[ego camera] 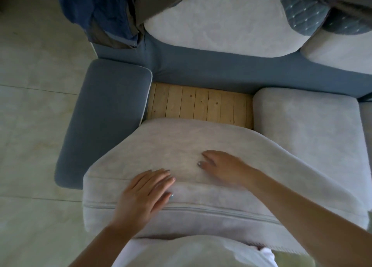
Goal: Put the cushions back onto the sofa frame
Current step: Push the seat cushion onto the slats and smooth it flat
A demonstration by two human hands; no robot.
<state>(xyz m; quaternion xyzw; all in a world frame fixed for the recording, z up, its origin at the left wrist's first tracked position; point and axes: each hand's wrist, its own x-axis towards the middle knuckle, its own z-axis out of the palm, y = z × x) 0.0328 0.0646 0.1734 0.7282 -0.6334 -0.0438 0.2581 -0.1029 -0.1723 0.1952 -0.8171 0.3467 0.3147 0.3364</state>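
- Seat cushion (181,146): pale grey, velvety nap, with a zip line along the near side face. It lay partly on the sofa frame (201,73), between the blue armrest (106,115) at 9 o'clock and the neighbouring cushion (306,126) at 3 o'clock.
- Wooden slats (199,107) were bare at 12 o'clock, past the cushion's far edge.
- Left hand (145,192): flat on the near top edge, fingers straight and pressed together, aimed toward 2 o'clock.
- Right hand (223,168): palm down on the top face, fingers loosely spread, aimed toward 10 o'clock, slightly blurred.
- The cushion's far edge faced 12 o'clock and its zipped face ran roughly 9 to 4 o'clock.
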